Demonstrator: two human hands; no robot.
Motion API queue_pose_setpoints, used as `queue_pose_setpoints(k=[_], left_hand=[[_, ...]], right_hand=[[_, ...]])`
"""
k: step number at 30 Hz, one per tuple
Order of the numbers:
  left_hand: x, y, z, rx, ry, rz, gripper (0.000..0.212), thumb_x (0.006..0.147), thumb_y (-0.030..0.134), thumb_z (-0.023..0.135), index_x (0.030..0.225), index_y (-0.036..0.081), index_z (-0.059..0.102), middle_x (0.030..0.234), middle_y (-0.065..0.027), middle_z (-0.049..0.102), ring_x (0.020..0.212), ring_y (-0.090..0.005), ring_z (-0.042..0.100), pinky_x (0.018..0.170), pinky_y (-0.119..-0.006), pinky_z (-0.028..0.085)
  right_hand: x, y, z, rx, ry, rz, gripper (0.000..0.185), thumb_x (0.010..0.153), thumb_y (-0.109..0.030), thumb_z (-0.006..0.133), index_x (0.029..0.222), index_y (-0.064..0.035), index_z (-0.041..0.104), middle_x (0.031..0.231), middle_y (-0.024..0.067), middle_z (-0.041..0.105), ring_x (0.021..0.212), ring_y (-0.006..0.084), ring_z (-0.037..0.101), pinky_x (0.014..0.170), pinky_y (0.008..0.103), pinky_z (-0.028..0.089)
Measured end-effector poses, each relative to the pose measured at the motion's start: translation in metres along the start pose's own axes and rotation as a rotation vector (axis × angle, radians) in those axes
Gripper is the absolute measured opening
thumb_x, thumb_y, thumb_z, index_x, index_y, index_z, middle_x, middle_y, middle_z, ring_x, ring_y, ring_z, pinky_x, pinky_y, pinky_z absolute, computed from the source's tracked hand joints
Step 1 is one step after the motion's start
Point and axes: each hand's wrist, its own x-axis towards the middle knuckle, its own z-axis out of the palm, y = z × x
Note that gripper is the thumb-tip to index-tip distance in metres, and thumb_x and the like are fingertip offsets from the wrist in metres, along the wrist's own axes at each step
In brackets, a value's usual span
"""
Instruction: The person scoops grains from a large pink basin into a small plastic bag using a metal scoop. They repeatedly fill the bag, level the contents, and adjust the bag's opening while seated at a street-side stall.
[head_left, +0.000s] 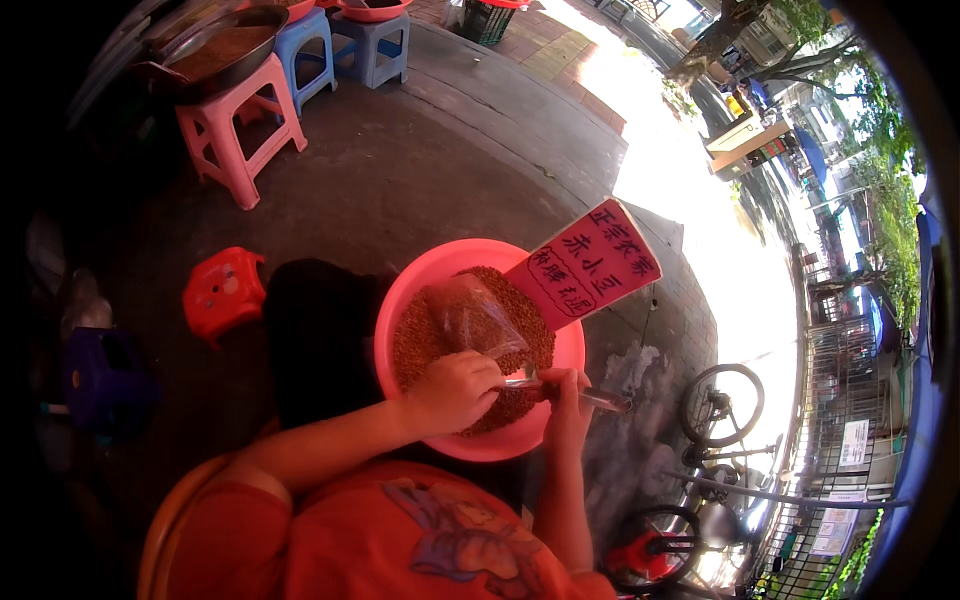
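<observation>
A pink plastic basin full of small reddish-brown beans sits before me. On the beans lies a clear plastic bag, bulging with beans. My left hand is above the near side of the basin, its fingers closed at the bag's gathered mouth, which they partly hide. Beside it, my right hand grips a metal scoop-like tool; its handle points out to the right and its inner end reaches my left fingers. Standing at the basin's far right rim is a red sign bearing handwriting.
A red stool and a dark blue stool stand at the left. Farther off, a pink stool carries a wide metal pan, near blue stools. A bicycle stands right, by a metal fence.
</observation>
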Motion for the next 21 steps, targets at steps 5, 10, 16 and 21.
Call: queue_pose_setpoints(k=[5,10,16,21], left_hand=[[-0.002,-0.031,-0.033,0.378,-0.189,-0.26,0.022,0.076,0.025,0.069,0.081,0.004,0.065,0.092,-0.011,0.064,0.09,-0.0297,0.06,0.078,-0.04,0.05],[-0.013,-0.039,-0.04,0.528,-0.582,-0.293,0.048,0.066,0.037,0.076,0.094,0.0,0.063,0.094,-0.0169,0.062,0.087,-0.0313,0.063,0.076,-0.04,0.053],[-0.014,-0.035,-0.006,0.378,-0.706,-0.319,0.048,0.068,0.027,0.075,0.101,-0.004,0.059,0.099,-0.0217,0.06,0.087,-0.0345,0.064,0.074,-0.042,0.055],[-0.02,-0.031,0.019,0.163,-0.542,-0.356,0.044,0.076,0.017,0.068,0.11,-0.006,0.052,0.104,-0.0233,0.056,0.084,-0.038,0.063,0.073,-0.044,0.054]], right_hand=[[0.008,-0.009,0.015,-0.17,0.007,-0.085,0.029,0.101,-0.025,0.049,0.085,-0.0018,0.057,0.075,0.0028,0.059,0.065,0.0106,0.056,0.061,0.024,0.046],[0.006,-0.02,-0.005,-0.388,-0.053,-0.021,0.032,0.1,-0.024,0.048,0.079,-0.0012,0.058,0.067,0.0024,0.058,0.06,0.0111,0.056,0.057,0.0244,0.046],[-0.017,0.016,-0.002,-0.3,-0.316,0.247,0.029,0.101,-0.025,0.048,0.088,-0.0005,0.059,0.075,0.0044,0.061,0.068,0.0131,0.06,0.063,0.0261,0.05],[-0.019,0.026,-0.003,-0.114,-0.308,0.294,0.032,0.102,-0.025,0.044,0.093,0.0011,0.06,0.08,0.0073,0.064,0.07,0.0133,0.061,0.064,0.026,0.05]])
